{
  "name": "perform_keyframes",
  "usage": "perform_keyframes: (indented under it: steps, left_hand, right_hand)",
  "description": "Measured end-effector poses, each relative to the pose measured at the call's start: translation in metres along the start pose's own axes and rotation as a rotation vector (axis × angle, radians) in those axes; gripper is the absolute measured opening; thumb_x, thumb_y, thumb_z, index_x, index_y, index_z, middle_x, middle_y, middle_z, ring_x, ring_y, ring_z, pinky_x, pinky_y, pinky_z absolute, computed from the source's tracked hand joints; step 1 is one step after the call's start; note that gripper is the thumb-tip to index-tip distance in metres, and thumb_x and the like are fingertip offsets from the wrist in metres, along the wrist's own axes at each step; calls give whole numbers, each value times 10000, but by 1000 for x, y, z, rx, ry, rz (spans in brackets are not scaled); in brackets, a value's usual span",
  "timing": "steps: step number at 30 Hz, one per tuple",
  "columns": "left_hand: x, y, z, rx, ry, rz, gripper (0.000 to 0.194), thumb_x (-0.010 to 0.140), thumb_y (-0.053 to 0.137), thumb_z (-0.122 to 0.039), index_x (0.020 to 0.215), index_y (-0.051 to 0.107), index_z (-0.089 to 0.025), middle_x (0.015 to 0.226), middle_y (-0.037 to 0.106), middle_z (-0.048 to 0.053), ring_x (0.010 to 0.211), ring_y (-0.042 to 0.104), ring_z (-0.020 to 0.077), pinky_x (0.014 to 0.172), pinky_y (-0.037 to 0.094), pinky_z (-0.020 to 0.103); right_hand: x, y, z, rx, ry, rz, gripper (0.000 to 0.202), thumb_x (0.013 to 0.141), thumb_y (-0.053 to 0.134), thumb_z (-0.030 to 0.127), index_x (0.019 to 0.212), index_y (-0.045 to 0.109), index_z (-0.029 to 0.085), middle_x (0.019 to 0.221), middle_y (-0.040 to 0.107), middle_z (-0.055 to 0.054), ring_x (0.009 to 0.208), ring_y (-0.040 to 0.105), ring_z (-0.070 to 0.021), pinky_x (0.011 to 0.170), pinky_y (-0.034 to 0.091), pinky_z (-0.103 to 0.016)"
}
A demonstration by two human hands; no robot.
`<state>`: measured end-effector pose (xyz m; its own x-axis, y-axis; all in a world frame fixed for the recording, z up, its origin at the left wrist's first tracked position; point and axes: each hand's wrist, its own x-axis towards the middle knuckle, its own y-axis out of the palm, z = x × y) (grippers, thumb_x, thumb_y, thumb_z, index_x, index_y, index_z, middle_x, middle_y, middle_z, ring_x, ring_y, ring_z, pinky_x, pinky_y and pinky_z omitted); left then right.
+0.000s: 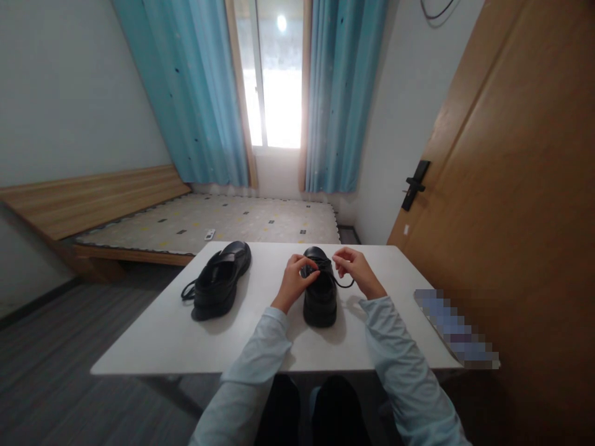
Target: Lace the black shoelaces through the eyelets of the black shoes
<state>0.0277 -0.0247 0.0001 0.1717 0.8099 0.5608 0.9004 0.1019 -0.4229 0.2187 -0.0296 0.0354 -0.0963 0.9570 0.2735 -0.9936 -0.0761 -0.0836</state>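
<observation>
A black lace-up shoe [320, 303] stands on the white table [260, 347], its toe pointing away from me. My left hand [297, 279] is over the shoe's left side, thumb and fingertips pinched together at the black shoelace [344, 286]. To the right of the shoe's tongue is my right hand [356, 267], fingers curled and closed near the laces; the thin lace at its fingertips is hard to make out. One lace end loops out below that hand. The other black shoe [216, 285] rests apart at the left, a lace trailing from its side.
A pixelated flat item [455, 328] lies along the table's right edge. Beyond the table is a bed [260, 217] with a white remote [210, 235] on it. A wooden door [502, 186] is close at the right. Blue curtains [195, 93] flank the window.
</observation>
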Motion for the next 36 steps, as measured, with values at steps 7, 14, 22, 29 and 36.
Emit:
perform_keyframes:
  steps: [7,14,22,29,36]
  left_hand:
    - [2,-2,0,46,31,12,224,686,716,-223,899,644,-226,965,524,35,989,528,204,900,448,374]
    - [2,-1,1,53,18,11,213,685,708,-209,877,615,-202,957,530,39,972,532,204,876,457,370]
    - [3,0,0,34,-7,22,239,686,688,-168,907,602,-197,973,548,44,972,538,200,878,456,371]
    - [2,1,1,21,-26,36,254,681,694,-177,922,619,-210,980,548,42,968,549,200,865,466,371]
    - [3,1,1,36,-7,41,187,702,695,-231,886,658,-226,957,545,43,970,541,203,855,474,360]
  right_hand:
    - [0,7,-3,-265,-141,-1,253,691,671,294,909,625,175,664,555,34,498,504,-81,451,418,-205]
    - [1,13,-5,-523,-294,-49,107,705,582,158,768,666,178,789,603,-22,607,538,-108,567,444,-246]
    - [0,13,-1,-327,-282,-154,45,744,610,222,766,621,185,751,624,-15,684,601,-148,643,486,-283]
    - [-13,8,17,146,-195,170,240,714,726,313,875,597,190,884,693,-41,828,687,-190,805,520,-360]
    - [-17,7,19,61,-111,414,243,785,649,372,891,639,154,656,675,-25,649,645,-160,676,509,-315]
